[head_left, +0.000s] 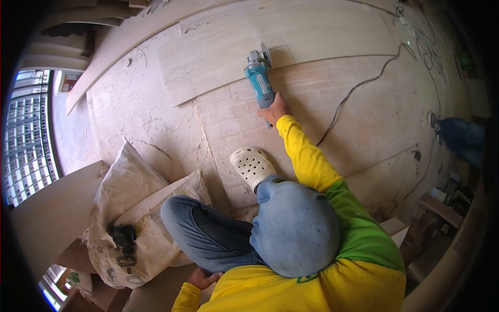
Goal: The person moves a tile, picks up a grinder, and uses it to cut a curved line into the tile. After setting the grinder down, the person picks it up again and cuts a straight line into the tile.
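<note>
A teal and grey angle grinder (260,86) is in my right hand (274,109), whose fingers wrap around the rear of its body. Its disc (266,55) stands at the far end, over a long pale board (218,65) on the floor. Beside the disc, a small rectangle (281,56) is outlined at the board's edge. Down by my left thigh rests my left hand (202,278), apparently holding nothing, with its thumb stretched out and the other fingers partly hidden. A white clog (252,165) is on my foot, below the grinder.
A dark power cable (353,89) curves across the dusty floor toward coiled wires (429,49). White woven sacks (130,177) lie at the left, with a small black object (123,236) on top. Another person's leg (460,138) shows at the right. A bucket (66,82) stands near the window.
</note>
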The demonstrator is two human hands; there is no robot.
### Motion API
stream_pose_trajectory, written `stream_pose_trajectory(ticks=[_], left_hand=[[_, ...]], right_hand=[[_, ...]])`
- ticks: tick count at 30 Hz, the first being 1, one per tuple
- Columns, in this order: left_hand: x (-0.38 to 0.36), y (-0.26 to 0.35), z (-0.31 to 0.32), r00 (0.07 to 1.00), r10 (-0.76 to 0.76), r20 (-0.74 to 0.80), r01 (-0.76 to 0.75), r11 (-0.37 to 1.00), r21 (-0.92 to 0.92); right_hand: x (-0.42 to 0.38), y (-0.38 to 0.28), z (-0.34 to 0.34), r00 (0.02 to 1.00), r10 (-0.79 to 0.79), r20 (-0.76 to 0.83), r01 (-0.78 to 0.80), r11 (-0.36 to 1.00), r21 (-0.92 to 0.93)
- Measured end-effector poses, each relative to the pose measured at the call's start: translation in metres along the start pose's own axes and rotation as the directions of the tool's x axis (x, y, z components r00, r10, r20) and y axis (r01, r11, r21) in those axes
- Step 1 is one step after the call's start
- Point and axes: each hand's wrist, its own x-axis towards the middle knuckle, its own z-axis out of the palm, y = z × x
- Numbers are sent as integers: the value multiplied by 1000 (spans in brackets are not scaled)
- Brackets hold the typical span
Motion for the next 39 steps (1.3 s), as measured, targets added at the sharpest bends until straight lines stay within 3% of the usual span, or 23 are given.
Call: stream_pose_trajectory(ticks=[3, 9, 34, 37, 39], left_hand=[[-2, 8, 1, 998, -54, -24, 55, 998, 18], [2, 1, -3, 1000, 5, -6, -5, 1000, 12], [-5, 26, 5, 999, -41, -1, 41, 999, 1], [-2, 15, 3, 997, 66, -33, -66, 998, -11], [-1, 16, 1, 1000, 4, 7, -4, 1000, -5]], right_hand=[[0, -3, -3, 1000, 15, 16, -16, 1000, 6], [-1, -10, -7, 999, 24, 22, -23, 1000, -4], [-3, -2, -1, 1000, 13, 0, -13, 1000, 9], [-6, 3, 0, 999, 17, 33, -18, 1000, 13], [-6, 5, 0, 999, 11, 37, -12, 1000, 16]])
